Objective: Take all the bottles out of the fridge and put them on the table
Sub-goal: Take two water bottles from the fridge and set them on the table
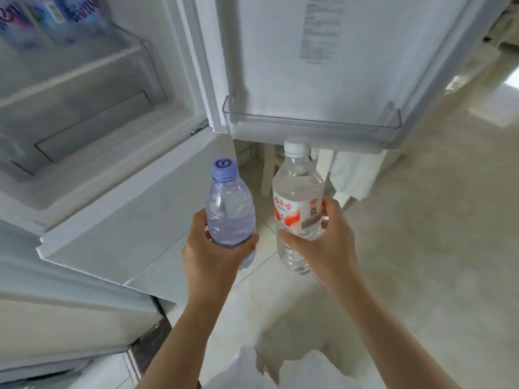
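Bottles [230,211] [297,209] held | clear of door shelf [311,127] edge

Two bottles are seen, both clear glossy plastic: one [230,211] tinted lilac w/ a matt purple plastic cap, the other [297,209] colourless w/ a white cap and a glossy red-and-white printed label. The fridge [118,175] is lined in smooth white plastic, slightly shiny. The door shelf [311,126] is made of transparent glossy plastic. The floor [435,248] is laid in pale, smooth tile, faintly mottled.
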Tool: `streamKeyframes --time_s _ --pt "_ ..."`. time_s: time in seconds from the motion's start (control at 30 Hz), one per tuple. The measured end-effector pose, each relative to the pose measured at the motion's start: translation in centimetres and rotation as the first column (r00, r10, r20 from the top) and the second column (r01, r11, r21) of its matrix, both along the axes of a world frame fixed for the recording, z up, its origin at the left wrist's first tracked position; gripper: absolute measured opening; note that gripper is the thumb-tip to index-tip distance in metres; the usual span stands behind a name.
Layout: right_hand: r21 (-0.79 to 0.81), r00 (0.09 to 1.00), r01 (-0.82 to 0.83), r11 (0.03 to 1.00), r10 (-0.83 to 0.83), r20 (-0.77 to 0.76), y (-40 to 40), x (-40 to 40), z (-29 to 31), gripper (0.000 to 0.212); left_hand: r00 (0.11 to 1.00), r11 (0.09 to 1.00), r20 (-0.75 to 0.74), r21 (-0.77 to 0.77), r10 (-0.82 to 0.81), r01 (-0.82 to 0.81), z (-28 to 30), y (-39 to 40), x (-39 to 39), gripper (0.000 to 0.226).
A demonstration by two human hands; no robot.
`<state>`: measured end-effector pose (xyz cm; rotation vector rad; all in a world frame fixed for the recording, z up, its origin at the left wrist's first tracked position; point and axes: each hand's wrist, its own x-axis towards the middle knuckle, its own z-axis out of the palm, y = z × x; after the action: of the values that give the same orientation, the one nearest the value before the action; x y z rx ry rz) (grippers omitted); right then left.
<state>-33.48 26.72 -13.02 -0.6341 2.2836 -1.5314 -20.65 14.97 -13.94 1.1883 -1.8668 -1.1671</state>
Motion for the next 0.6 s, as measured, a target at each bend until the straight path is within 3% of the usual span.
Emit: streamKeyframes --time_s 0.23,0.6 --pt "0.098 0.974 0.222 0.97 -0.226 0.031 11.5 -3.8 -1.8 0.062 0.978 0.972 0.032 0.125 -0.205 0.199 -2.2 9.9 -6.3 0.064" --pt "0.202 0.93 0.353 0.913 -0.367 0.034 30.6 -13.8 -3.8 0.069 0.917 0.891 0.004 0.239 -0.399 0.387 -5.0 27.5 -19.9 0.061"
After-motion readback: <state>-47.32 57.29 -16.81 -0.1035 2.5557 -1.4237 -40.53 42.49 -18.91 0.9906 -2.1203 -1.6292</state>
